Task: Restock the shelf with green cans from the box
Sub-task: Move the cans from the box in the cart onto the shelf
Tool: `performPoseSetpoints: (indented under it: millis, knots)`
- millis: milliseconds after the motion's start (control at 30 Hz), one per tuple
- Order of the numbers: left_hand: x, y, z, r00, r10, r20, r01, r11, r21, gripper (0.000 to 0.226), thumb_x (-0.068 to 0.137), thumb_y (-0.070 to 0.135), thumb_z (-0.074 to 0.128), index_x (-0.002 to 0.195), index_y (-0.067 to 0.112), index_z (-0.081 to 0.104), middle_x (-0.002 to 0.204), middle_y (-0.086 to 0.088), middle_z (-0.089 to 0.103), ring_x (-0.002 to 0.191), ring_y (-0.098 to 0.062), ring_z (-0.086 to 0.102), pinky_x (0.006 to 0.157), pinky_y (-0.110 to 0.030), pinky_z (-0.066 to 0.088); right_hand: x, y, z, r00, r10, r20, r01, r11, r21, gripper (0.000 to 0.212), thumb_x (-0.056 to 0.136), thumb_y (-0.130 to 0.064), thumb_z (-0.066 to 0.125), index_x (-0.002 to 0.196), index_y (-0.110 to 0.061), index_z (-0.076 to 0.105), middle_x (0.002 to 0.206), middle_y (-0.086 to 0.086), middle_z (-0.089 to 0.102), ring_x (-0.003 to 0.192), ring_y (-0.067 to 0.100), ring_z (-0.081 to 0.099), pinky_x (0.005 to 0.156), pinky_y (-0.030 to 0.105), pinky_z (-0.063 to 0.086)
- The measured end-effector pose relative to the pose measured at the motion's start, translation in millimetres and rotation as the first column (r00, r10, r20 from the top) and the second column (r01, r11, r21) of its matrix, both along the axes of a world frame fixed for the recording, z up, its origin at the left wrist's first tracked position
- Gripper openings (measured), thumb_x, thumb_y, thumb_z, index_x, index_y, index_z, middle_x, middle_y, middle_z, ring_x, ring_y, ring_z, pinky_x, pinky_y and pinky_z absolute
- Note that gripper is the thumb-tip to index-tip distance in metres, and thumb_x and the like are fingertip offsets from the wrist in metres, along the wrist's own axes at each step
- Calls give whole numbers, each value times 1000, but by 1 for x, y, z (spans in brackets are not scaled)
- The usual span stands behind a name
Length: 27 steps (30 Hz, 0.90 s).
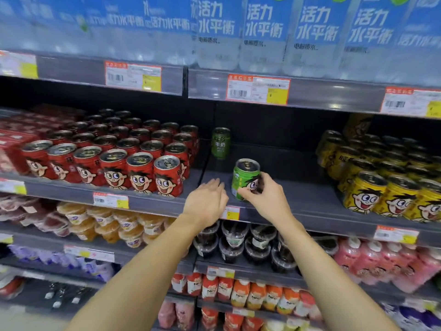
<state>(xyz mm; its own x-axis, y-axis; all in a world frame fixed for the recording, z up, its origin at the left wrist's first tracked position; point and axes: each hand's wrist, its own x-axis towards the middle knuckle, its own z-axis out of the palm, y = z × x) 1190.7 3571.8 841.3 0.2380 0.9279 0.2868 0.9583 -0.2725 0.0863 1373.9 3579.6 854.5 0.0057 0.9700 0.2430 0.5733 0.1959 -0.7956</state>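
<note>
Right hand [267, 199] grips green can [245, 179] upright on shelf [310, 199], lid up; left hand [206, 203] open, empty.

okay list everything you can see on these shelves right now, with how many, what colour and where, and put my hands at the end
green cans: two, green, middle shelf's open bay; one at the front in the right hand, one further back, standing alone
red cans: many, red, middle shelf, left of the bay
yellow cans: many, yellow, middle shelf, right
water bottles: a row, clear with blue labels, top shelf
price tags: several, white, orange and yellow, on shelf edges
orange cups: many, shelf below, left
dark cups: several, shelf below, centre
pink bottles: several, shelf below, right
left hand: open, empty, beside the front can
right hand: gripping the front can
</note>
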Motion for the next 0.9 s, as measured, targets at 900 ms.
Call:
performPoseSetpoints:
  millis: [900]
  knots:
    - [-4,2,-5,999,-21,-24,22,999,46,52,104,27,23,151,6,26,158,-12,24,147,-19,18,119,-29,10,-46,147,18,959,-284,7,284,956,-74,63,71,-38,84,118,-5,56,122,19,62,112,37,60,77,28,40]
